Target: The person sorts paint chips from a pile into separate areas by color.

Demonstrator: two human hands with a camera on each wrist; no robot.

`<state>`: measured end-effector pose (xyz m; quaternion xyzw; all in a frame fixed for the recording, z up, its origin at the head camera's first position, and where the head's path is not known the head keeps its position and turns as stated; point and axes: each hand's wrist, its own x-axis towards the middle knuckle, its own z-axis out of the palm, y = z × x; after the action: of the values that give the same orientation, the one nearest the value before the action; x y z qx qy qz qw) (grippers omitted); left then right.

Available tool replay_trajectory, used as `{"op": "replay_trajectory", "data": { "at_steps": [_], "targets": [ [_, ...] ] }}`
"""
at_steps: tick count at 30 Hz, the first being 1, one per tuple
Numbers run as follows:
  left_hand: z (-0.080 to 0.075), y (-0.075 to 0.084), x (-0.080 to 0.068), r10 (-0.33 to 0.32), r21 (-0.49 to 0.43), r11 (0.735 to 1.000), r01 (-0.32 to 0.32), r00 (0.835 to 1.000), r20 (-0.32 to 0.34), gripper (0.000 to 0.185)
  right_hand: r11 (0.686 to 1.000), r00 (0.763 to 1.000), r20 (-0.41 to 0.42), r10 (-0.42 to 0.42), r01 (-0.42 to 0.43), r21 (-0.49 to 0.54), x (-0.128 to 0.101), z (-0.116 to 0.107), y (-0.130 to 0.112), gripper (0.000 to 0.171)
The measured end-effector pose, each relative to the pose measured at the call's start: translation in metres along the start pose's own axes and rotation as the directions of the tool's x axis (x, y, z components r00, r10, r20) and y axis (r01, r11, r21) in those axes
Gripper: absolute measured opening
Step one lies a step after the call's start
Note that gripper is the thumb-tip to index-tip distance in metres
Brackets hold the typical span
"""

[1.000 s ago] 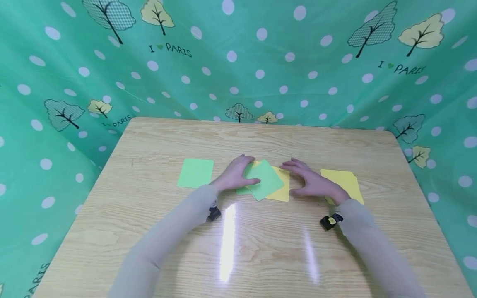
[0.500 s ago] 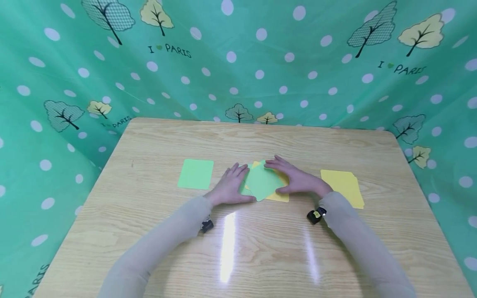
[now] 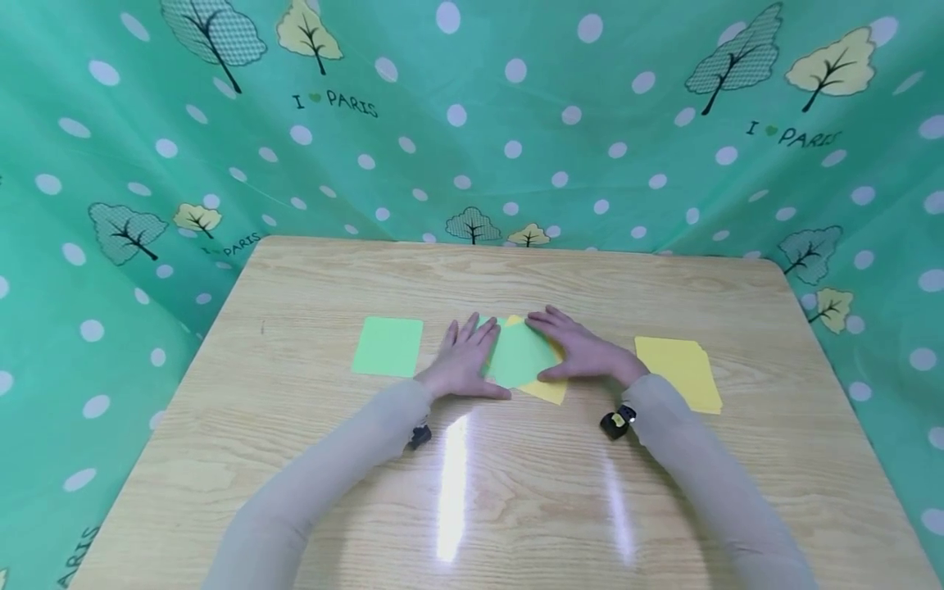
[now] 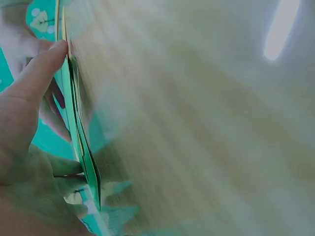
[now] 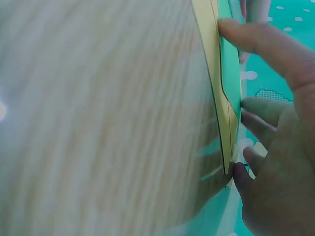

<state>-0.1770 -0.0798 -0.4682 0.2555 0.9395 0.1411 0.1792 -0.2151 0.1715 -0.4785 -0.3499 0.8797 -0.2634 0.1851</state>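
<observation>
In the head view, an untidy pile of green and yellow square cards lies mid-table, turned at different angles. A green card point(image 3: 520, 357) is on top, and a corner of a yellow card point(image 3: 547, 390) sticks out below it. My left hand point(image 3: 465, 362), fingers spread, rests along the pile's left side and covers part of it. My right hand point(image 3: 583, 348) touches the right side, its thumb and fingertips on the cards. The left wrist view shows my left thumb point(image 4: 47, 64) at the pile's edge. Seen from the right wrist, the layered yellow edge point(image 5: 211, 49) stands beside my thumb.
A separate green card point(image 3: 387, 347) lies to the left. At the right is a small stack of yellow cards point(image 3: 680, 370), slightly offset. The wooden table point(image 3: 516, 508) ends at a green dotted curtain point(image 3: 413, 172) behind and at both sides.
My right hand has moved left from beside the pile onto its right edge. My left hand has shifted down and spread along the left side. The cards have turned and drawn closer together.
</observation>
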Motion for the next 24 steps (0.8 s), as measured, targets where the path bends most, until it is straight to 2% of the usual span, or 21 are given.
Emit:
{"op": "replay_trajectory", "data": {
  "at_steps": [6, 12, 20, 24],
  "targets": [
    [-0.01, -0.008, 0.017, 0.032, -0.019, 0.999, -0.032, 0.999, -0.014, 0.109, 0.999, 0.997, -0.066, 0.029, -0.03, -0.015, 0.003, 0.0, -0.003, 0.097],
    [-0.016, -0.016, 0.03, 0.081, -0.048, 0.995, -0.082, 0.996, -0.028, 0.109, 0.998, 0.996, -0.057, 0.062, -0.06, 0.024, 0.001, -0.002, -0.001, 0.101],
    [-0.013, -0.028, 0.042, 0.125, -0.167, 0.977, -0.131, 0.991, -0.042, 0.108, 0.993, 0.994, -0.085, 0.069, -0.059, 0.107, -0.001, -0.004, 0.006, 0.1],
    [-0.013, -0.032, 0.045, 0.145, -0.221, 0.963, -0.153, 0.988, -0.054, 0.109, 0.989, 0.992, -0.101, 0.075, -0.062, 0.135, -0.001, -0.002, 0.009, 0.105]
  ]
}}
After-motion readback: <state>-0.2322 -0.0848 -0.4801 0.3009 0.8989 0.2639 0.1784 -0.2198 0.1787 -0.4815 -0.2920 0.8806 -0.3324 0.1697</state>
